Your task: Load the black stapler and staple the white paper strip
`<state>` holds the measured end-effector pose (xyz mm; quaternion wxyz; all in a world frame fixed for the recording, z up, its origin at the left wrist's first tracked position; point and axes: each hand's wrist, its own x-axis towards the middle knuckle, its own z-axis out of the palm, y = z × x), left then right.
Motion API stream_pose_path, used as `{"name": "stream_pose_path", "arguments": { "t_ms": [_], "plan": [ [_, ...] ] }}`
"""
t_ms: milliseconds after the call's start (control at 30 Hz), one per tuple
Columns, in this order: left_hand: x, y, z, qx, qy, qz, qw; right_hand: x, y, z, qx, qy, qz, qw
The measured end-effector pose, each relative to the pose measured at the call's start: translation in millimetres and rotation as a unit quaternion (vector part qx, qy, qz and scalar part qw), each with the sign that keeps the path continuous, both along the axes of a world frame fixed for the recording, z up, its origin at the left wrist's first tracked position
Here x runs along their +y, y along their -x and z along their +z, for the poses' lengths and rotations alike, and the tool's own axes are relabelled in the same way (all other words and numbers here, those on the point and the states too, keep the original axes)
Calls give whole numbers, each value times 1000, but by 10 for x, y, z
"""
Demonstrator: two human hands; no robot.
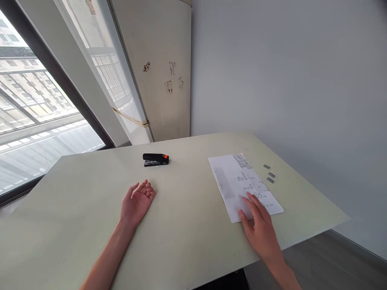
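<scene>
My left hand (136, 204) rests palm up on the table, its fingers loosely curled and apart with nothing in them. Just beyond it lies a black stapler (155, 159) with an orange patch at its right end. Over the near edge of a white printed sheet of paper (226, 177) is my right hand (259, 225), fingers spread and pointing away from me. Whether its fingertips press on the paper I cannot tell. Several small grey staple strips (270, 180) lie to the right of the sheet.
The pale table (181, 241) has its right edge near a grey wall (287, 72). Behind the table stands a worn white refrigerator (169, 108). A large window (33, 92) is at the left.
</scene>
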<state>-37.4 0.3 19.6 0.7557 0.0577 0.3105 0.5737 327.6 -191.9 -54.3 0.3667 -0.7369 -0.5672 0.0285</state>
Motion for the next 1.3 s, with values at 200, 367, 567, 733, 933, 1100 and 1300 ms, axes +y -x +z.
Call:
{"name": "stream_pose_path", "arguments": {
  "t_ms": [200,367,567,733,933,1100,1300],
  "plan": [
    [41,-17,-63,65,-21,-20,997,-18,-181,-268,-113,28,-12,993],
    [-22,-55,-183,331,-177,-78,924,-111,457,-143,-100,6,49,994],
    [-189,-77,-229,711,-437,-145,531,-162,740,202,42,11,80,996],
    [-199,16,-251,758,-516,-236,323,133,-335,159,1,30,-55,998],
    [-320,357,-307,780,-513,-206,294,537,-1429,-176,-11,111,-149,983],
    [-454,697,-331,786,-497,-153,335,892,-1689,-210,10,120,-183,976],
    [-450,800,-327,787,-445,-88,419,1207,-1782,-193,22,73,-153,985]
  ]
}}
